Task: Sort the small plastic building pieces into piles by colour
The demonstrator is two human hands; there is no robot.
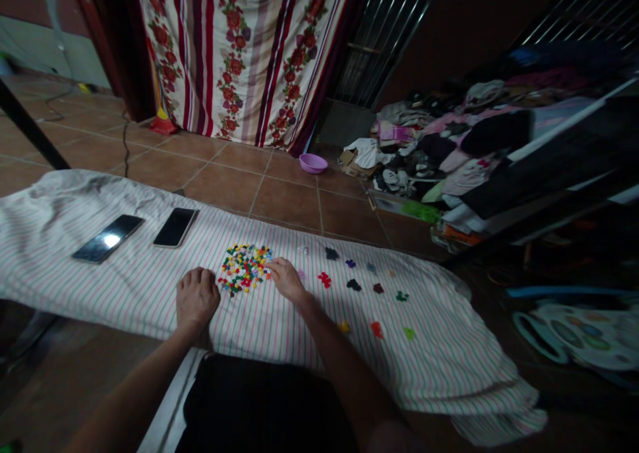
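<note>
On the striped cloth: a loose, many-coloured heap of small pieces (244, 267) lies between the two hands on the white fabric (279, 330) with pink and green lines.
Left hand: the bare left hand (198, 295) rests palm down near the heap, open and gripping nothing.
Right hand: the bare right hand (287, 279) reaches the heap's right edge, fingertips drawn together (whether they pinch a piece, I cannot tell).
Sorted clusters: right of the heap sit small single-colour groups, among them a red cluster (325, 279), a dark green cluster (402, 296), an orange-red cluster (376, 329) and a lime green cluster (409, 333).
Phones: two dark-screened phones, a left one (108, 239) (with a bright reflection) and a right one (176, 227), lie apart, left of the heap.
Floor: a round purple plastic bowl (313, 163) stands on brown tiles (219, 185), near the flowered, striped curtain (239, 60).
</note>
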